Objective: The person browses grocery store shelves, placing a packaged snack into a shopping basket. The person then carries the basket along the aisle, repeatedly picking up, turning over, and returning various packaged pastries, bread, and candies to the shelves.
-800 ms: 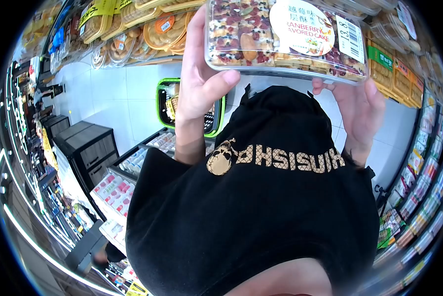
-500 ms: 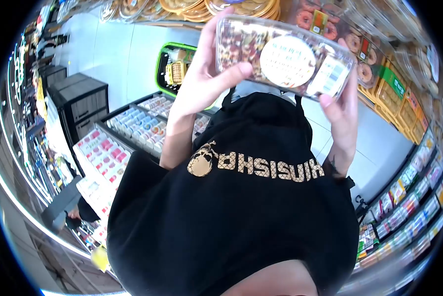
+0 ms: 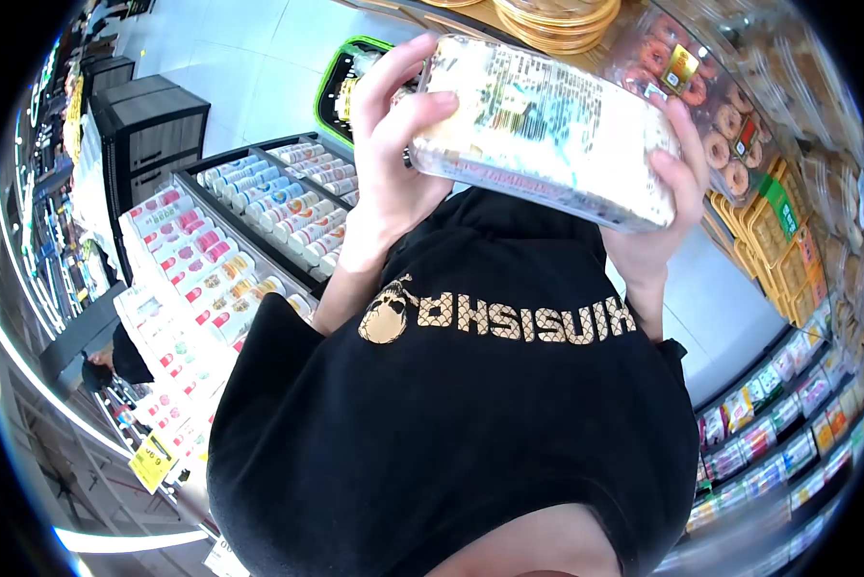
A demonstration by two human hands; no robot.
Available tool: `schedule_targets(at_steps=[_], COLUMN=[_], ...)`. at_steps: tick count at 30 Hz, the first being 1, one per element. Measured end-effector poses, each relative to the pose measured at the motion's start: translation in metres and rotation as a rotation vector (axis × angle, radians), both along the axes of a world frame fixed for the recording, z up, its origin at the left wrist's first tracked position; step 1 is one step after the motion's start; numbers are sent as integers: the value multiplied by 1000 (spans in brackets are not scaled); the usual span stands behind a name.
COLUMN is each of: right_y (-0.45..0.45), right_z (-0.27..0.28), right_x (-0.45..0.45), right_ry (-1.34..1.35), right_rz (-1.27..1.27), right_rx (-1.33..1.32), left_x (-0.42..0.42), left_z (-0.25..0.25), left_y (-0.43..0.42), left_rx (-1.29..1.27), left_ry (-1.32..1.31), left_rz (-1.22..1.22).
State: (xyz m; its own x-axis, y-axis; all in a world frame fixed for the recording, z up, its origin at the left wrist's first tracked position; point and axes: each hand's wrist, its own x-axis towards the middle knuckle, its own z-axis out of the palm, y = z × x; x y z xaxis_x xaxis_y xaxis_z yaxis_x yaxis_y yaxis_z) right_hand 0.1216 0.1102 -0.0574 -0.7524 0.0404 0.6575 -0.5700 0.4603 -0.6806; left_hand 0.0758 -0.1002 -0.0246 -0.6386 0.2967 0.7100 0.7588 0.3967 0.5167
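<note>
Cake box turned over; left grip, right grip pinching opposite ends.

Glossy plastic box; matt cloth shirt; smooth floor tiles.

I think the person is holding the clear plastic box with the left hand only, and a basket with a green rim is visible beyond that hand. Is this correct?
Not quite: both hands hold the clear plastic box. The head view shows the left hand at one end and the right hand at the other. The green-rimmed basket is as you say.
</note>
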Motion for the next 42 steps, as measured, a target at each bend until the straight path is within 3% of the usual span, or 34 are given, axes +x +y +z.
schedule_targets(at_steps=[3, 4, 5, 7, 9, 11, 12, 15, 18, 23, 25, 27, 29, 33, 37, 38, 42], right_y=[-42, -57, -69, -83, -102, -132, -141, -160, -178, -216, -217, -211, -210, -220, -247, -254, -276], right_z=[2, 6, 10, 23, 38, 17, 19, 11, 3, -10, -23, -37, -48, -63, -63, -64, -78], right_x=[1, 5, 9, 18, 24, 29, 37, 38, 41, 42, 48, 56, 53, 27, -6, -16, -61], right_ry=[143, 138, 137, -42, -303, -503, -693, -726, -741, -1050, -1140, -1307, -1406, -1527, -1427, -1339, -1190], right_rz=[-13, -1, 13, 105, 237, 436, 409, 457, 432, 148, 199, 174, 238, 327, 424, 483, 709], right_rx=[7, -10, -25, 110, 198, -420, -514, -423, -314, -308, -338, -398, -522, -374, -199, -106, 83], left_x=[10, 18, 19, 25, 36, 51, 56, 66, 69, 42, 34, 35, 37, 39, 40, 40, 31], left_z=[-6, 4, 1, -7, -14, -23, -28, -40, -50, -151, -176, -194, -215, -223, -228, -236, -238], left_y=[-32, -50, -64, -93, -125, -142, -152, -178, -201, -216, -216, -217, -214, -233, -249, -248, -254], left_rx=[77, -33, 58, 101, 131, 291, 234, 228, 197, 236, 127, 140, 322, 446, 674, 803, 1475], left_ry=[131, 55, -12, -182, -535, -746, -737, -775, -853, -1134, -1328, -1550, -1706, -1831, -1655, -1399, -1521], left_rz=[68, 99, 43, 23, -145, -291, -200, -113, -181, -443, -610, -557, -571, -445, -214, -196, -75])
